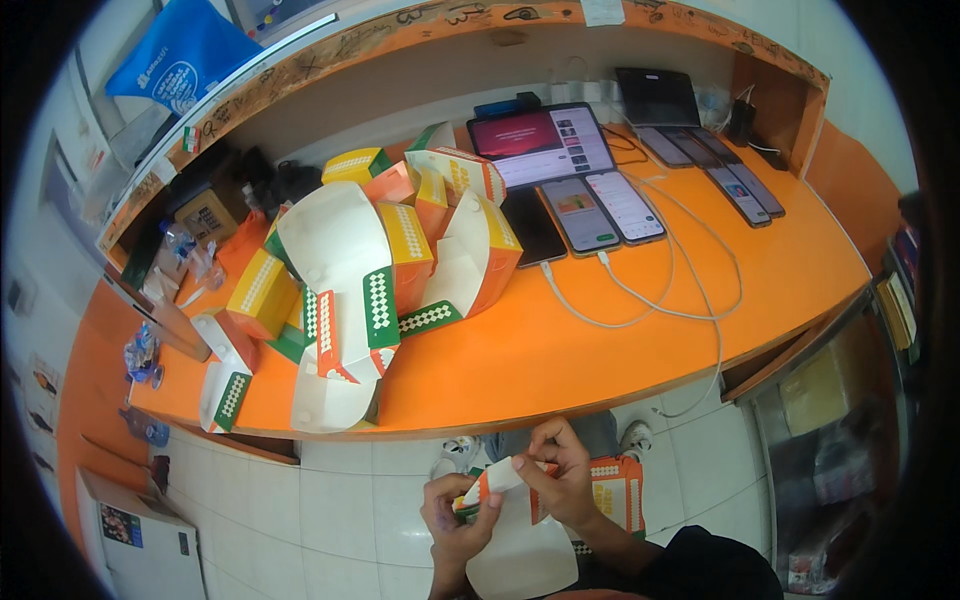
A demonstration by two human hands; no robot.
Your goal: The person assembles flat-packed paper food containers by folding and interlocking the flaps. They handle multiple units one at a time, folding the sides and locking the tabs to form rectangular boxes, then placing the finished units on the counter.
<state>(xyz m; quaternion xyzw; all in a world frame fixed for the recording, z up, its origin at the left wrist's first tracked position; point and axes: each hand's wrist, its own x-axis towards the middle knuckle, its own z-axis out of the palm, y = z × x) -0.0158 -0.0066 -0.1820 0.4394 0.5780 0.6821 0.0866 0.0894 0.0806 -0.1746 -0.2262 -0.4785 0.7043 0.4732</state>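
Head view: part-open cartons (335,245), heaped toward the desk's (480,370) left end; left hand (458,515), pinching one carton (525,545) below the desk's front edge; flap (503,474), apparently mid-fold; right hand (562,480), fingertips pinching that flap; next move seemingly calls for even creasing.

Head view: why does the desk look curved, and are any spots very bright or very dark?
Head view: the wide fisheye lens likely bends the edges of the orange desk, and the corners are black; head view: the open carton on the desk looks bright white inside, with little detail; head view: the black sleeve is dark, with folds barely showing.
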